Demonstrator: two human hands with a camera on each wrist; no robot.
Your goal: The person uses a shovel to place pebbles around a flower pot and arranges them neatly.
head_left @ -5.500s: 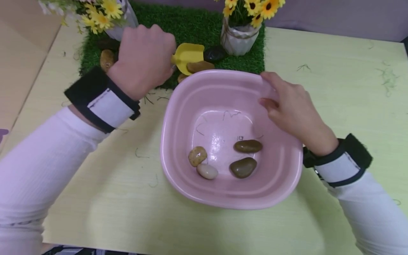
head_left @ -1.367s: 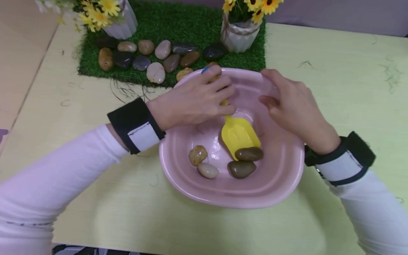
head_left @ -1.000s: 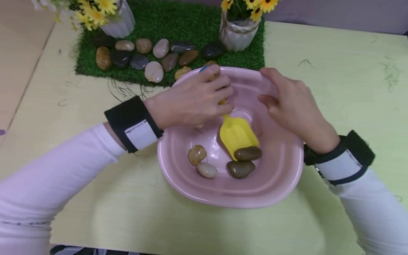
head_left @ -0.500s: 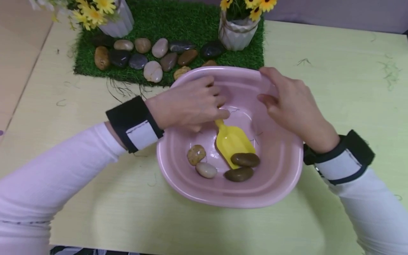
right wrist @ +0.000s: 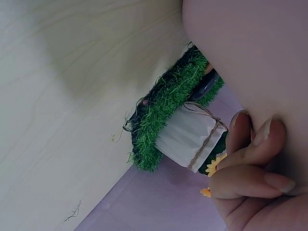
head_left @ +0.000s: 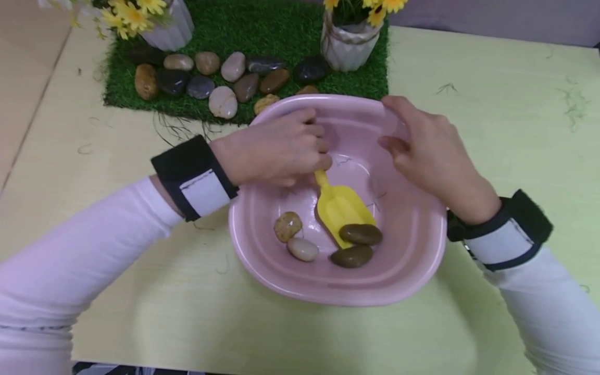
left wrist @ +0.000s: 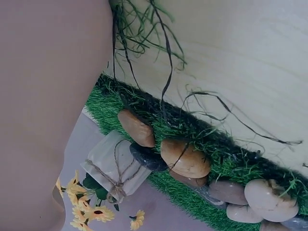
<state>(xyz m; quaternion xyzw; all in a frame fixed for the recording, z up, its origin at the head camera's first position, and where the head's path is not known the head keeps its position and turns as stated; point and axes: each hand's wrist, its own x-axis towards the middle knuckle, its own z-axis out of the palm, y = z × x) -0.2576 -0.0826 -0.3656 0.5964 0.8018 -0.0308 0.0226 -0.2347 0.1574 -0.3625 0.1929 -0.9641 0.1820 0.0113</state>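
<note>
My left hand [head_left: 281, 148] grips the handle of a yellow toy shovel [head_left: 344, 205] inside the pink basin [head_left: 337, 296]. One brown stone [head_left: 361, 234] lies over the front edge of the shovel's blade, and a second brown stone [head_left: 351, 256] sits against it on the near side. A speckled tan stone [head_left: 288, 227] and a pale stone [head_left: 302, 249] lie on the basin floor to the left. My right hand [head_left: 436, 161] holds the basin's far right rim, thumb inside; its fingers [right wrist: 245, 187] curl against the outer wall in the right wrist view.
Behind the basin, a green grass mat [head_left: 262, 31] bears several stones [head_left: 222, 101]. Two white flower pots [head_left: 349, 47] stand on it, left and right. Loose grass strands lie on the pale table [head_left: 506, 114].
The left hand has brought the shovel from the mat into the basin. Over the last second its handle came lower and the blade slid nearer, shifting both brown stones slightly. The right hand stays put.
</note>
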